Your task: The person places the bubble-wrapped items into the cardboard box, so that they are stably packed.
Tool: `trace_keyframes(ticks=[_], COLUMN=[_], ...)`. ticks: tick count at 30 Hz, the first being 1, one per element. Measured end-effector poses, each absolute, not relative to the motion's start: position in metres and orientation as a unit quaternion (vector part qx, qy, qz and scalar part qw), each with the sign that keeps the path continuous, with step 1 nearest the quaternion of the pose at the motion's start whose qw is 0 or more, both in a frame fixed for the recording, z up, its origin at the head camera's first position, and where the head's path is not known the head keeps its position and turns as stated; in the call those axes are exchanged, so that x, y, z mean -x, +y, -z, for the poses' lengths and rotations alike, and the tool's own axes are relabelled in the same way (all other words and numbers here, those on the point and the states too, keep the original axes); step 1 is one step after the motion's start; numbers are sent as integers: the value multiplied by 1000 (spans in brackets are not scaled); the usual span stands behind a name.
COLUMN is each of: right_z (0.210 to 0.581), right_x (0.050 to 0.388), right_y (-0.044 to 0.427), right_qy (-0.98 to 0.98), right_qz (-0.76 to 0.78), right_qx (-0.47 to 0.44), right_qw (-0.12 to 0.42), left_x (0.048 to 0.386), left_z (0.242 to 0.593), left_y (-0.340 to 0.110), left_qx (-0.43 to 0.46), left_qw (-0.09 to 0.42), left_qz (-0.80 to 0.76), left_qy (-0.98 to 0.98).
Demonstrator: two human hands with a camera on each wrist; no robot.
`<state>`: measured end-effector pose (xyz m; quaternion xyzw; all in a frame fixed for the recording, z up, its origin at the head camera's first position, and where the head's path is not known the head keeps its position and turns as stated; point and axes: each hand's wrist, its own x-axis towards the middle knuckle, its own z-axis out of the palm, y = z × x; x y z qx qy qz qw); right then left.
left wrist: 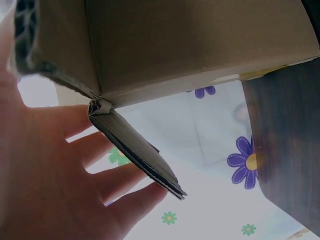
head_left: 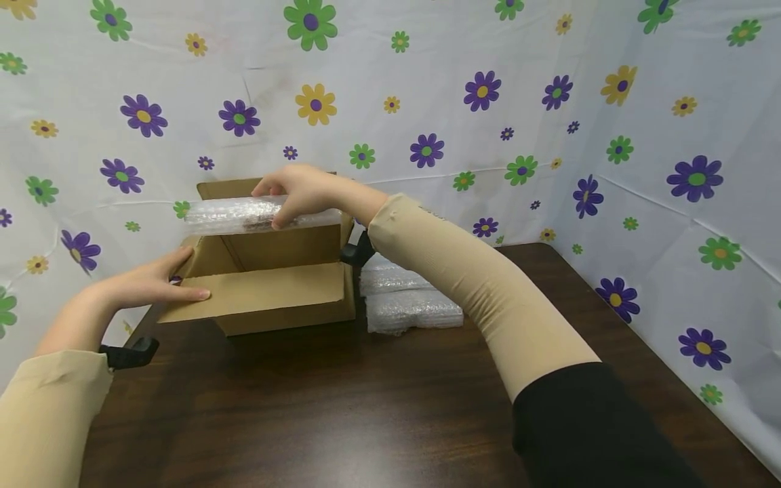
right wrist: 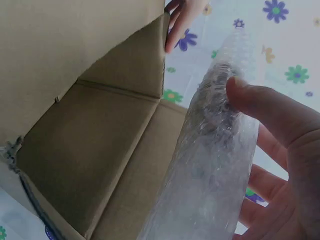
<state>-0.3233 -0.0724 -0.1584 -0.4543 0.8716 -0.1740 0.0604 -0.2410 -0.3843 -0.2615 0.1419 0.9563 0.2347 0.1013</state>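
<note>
While the pack (head_left: 244, 215) hangs over the box (head_left: 287, 249): it's in my right hand (head_left: 305, 190), thumb on the near face, fingers reaching round behind, parted only by its thickness.
Wrap: clear and bubbly, a dark patch under my thumb; what's inside, I can't make out.
Left hand (head_left: 143, 281): spread wide, fingers nearly straight, thumb on the front flap (head_left: 274, 290), the others against the side flap (left wrist: 135, 142).
Hold: one hand only, and that film looks slick; a loose thumb could let an end dip or the whole thing drop.
Fit: looks about as long as the opening, so coming in skewed, I'd expect an end to catch on cardboard.
Flaps: if my left hand slips, one could spring up and snag the wrap.
Spare packs (head_left: 415, 312): on the table (head_left: 335, 413), just right of the box; a shove that way might bump them.
</note>
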Motion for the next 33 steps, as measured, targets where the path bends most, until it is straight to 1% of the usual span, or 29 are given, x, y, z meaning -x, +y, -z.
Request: trace_keyframes(ticks=[8,16,24,33], right_z=[165,176,189,200], right_x=[336,346,352,359], right_y=[-87,-97,-108,-114], right_qy=[886,899,900,914], right_qz=[174,173,207,173], right_qx=[425,396,374,357], right_qw=[70,64,84,82], left_x=[240,240,239,238], left_z=[260,261,261,262], left_y=[-383,-385,-384,-385], left_qx=[-143,-143,-142,-143], left_qw=[100,100,100,96], left_qz=[-231,-230,-240,-238], left_qy=[957,957,955,956])
